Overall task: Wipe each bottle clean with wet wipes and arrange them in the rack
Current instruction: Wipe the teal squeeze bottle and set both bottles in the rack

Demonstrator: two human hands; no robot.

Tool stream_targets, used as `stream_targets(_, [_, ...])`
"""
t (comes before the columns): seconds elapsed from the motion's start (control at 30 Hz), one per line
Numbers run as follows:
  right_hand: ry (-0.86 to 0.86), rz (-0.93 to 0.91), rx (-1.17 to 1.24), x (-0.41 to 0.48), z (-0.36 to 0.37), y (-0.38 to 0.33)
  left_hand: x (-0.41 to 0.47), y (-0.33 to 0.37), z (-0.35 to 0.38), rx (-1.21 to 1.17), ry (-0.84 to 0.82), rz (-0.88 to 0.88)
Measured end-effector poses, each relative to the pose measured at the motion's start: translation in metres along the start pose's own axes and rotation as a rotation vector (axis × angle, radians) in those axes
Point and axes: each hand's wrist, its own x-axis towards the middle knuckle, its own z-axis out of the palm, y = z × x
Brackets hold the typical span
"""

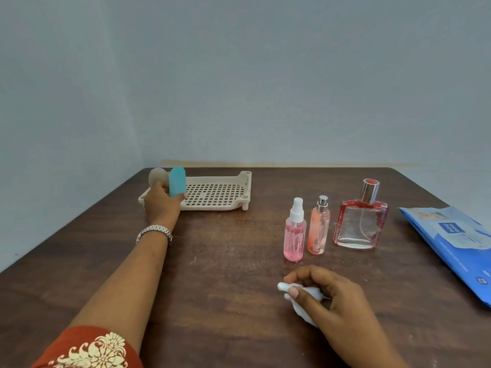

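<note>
A pale blue-grey wall [239,75] backs a scuffed dark-brown worktop [225,261], where a person's left hand [162,205], a metal watch [155,232] on its wrist, curls its fingers round the lower part of a teal bottle [177,180] at the left end of a slotted cream rack [245,187]. A rounded beige object [157,176] shows just left of the bottle above the knuckles; whether the hand grips it too cannot be told. The right hand [332,296], nearer the person, pinches a crumpled white wet wipe [308,301] between thumb and fingers, low over the worktop. Just beyond that hand stand 3 unracked bottles: a pink spray bottle [294,235], a peach spray bottle [318,229] just beside it, and a square red perfume bottle [361,224] further right. A blue wipes pack [451,235] lies well off to the right. The likeliest slip is at the rack: set down on the raised rim or unevenly on the open slots, the round-topped teal bottle could tip and roll. Nearer the right hand, a careless reach for 1 of the 2 slim sprayers, standing so close, could knock the other over.
</note>
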Motion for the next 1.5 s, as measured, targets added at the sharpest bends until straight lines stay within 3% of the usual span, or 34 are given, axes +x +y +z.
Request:
stream_targets(0.5, [0.014, -0.012, -0.003, -0.001, 0.0, 0.001, 0.017, -0.015, -0.007, -0.087, -0.093, -0.045])
stream_targets(1.13, [0.013, -0.001, 0.014, -0.001, 0.0, 0.0, 0.029, -0.026, -0.021, 0.058, -0.149, -0.065])
stream_targets(1.33, [-0.006, 0.007, 0.013, 0.0, 0.0, 0.0, 0.035, -0.03, -0.035, 0.083, 0.049, -0.035])
stream_targets(1.5, [-0.015, 0.01, 0.0, 0.0, 0.0, 0.0, 0.036, -0.031, -0.018, 0.098, -0.077, -0.072])
